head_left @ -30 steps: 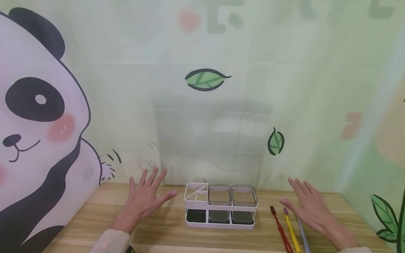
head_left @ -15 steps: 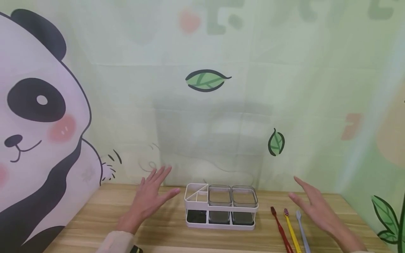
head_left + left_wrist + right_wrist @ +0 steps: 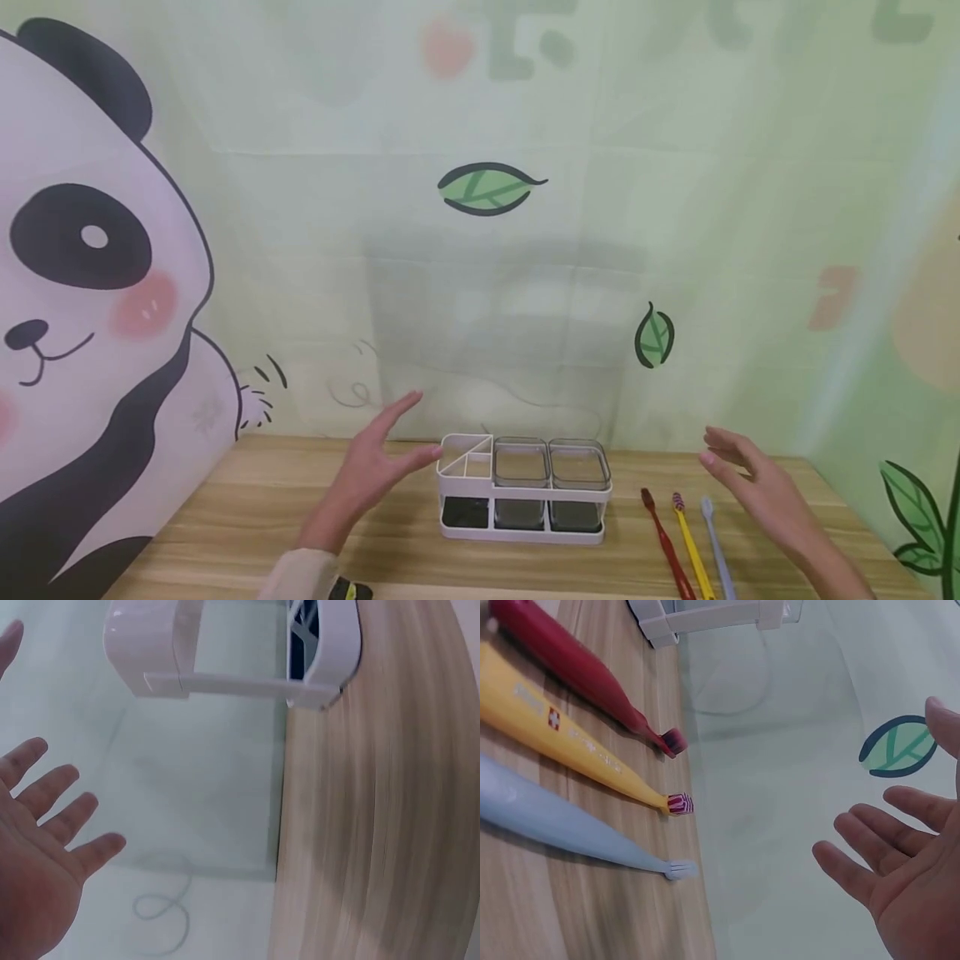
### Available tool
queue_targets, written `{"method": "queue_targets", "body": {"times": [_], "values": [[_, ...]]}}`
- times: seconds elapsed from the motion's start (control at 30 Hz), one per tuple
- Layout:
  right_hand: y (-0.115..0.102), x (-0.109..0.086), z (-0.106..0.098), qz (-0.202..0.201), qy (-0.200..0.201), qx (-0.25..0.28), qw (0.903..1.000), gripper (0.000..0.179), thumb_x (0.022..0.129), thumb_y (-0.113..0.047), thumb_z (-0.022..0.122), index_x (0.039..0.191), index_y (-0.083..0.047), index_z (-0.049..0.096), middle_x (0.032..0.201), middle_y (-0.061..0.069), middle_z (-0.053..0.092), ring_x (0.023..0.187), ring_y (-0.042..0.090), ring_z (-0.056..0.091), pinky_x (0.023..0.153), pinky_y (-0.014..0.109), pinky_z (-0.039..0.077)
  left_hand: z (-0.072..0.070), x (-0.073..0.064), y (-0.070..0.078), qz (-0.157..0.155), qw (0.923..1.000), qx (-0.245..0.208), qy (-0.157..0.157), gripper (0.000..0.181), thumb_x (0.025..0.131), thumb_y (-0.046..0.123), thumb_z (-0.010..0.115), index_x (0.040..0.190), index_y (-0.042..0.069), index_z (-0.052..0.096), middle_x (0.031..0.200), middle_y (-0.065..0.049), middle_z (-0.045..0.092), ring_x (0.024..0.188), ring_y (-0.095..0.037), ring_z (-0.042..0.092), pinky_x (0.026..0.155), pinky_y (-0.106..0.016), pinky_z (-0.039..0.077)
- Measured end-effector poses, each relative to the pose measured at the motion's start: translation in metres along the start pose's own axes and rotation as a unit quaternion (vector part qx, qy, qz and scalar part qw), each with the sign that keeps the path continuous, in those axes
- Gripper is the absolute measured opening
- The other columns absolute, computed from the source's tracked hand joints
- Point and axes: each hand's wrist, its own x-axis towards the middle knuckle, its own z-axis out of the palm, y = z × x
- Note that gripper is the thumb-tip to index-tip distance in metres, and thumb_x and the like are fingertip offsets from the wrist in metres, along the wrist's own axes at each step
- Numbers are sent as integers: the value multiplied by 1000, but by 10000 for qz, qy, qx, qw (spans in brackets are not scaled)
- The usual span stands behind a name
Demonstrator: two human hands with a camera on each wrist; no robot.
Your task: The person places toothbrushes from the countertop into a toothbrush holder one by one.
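A white toothbrush holder (image 3: 525,493) stands at the table's middle, with a divided section on its left and two clear cups (image 3: 521,463) in its other slots. My left hand (image 3: 371,471) hovers just left of it, fingers spread, thumb tip near its upper left corner in the head view. To the right lie a red toothbrush (image 3: 663,537), a yellow toothbrush (image 3: 692,542) and a light blue toothbrush (image 3: 717,546), heads pointing away from me. My right hand (image 3: 761,492) is held in the air right of the brushes, fingers loosely bent, holding nothing. Both palms show in the wrist views.
The wooden table (image 3: 375,575) ends at the back against a pale green cloth backdrop (image 3: 487,317), printed with leaves and a large panda (image 3: 97,250). A dark band (image 3: 350,589) shows at my left sleeve.
My left hand has moved right, toward the holder. My right hand has shifted slightly right and turned, uncovering the light blue toothbrush's head. Holder and toothbrushes stay put.
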Motion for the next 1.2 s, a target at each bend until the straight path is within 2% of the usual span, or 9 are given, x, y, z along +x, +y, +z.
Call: {"method": "queue_targets", "body": {"times": [0.2,0.4,0.6,0.73,1.0,1.2], "values": [[4,-1,-2,259,5,98,9996,71,111,-48,55,156,4,42,147,30,55,132,51,53,99,68,54,8,0,2,-186,9989,-407,-116,86,87,44,89,161,26,48,166,-5,43,151,-40,39,122,-64,34],[13,-2,-1,309,-37,121,9994,68,106,-44,66,152,4,48,141,28,62,127,49,60,92,54,62,14,-1,-3,79,9953,-930,-246,86,86,32,90,159,12,49,161,-7,50,150,-31,43,123,-57,35],[21,-3,1,307,-140,138,9993,63,104,-38,72,146,6,55,135,24,67,119,38,67,85,29,58,19,-4,-8,6,9923,-1192,-346,86,86,27,92,159,13,49,159,-10,52,146,-34,48,120,-55,41],[26,-4,1,438,-215,140,9987,61,102,-35,74,141,9,57,130,23,69,111,31,70,81,22,57,22,-5,-9,-78,9918,-1223,-371,86,85,28,92,158,12,50,158,-10,53,145,-35,49,119,-54,43],[36,-6,4,739,-325,92,9967,49,101,-25,77,130,12,62,117,18,74,101,24,71,80,23,58,28,-4,-8,-179,9900,-1306,-495,84,84,27,93,156,8,52,157,-12,53,144,-35,50,119,-52,43],[41,-4,6,918,-398,71,9950,46,100,-22,77,126,13,63,109,13,75,96,23,70,82,36,62,32,-5,-8,-220,9880,-1440,-508,83,83,23,93,154,5,54,155,-15,56,143,-37,52,118,-52,44]]}}
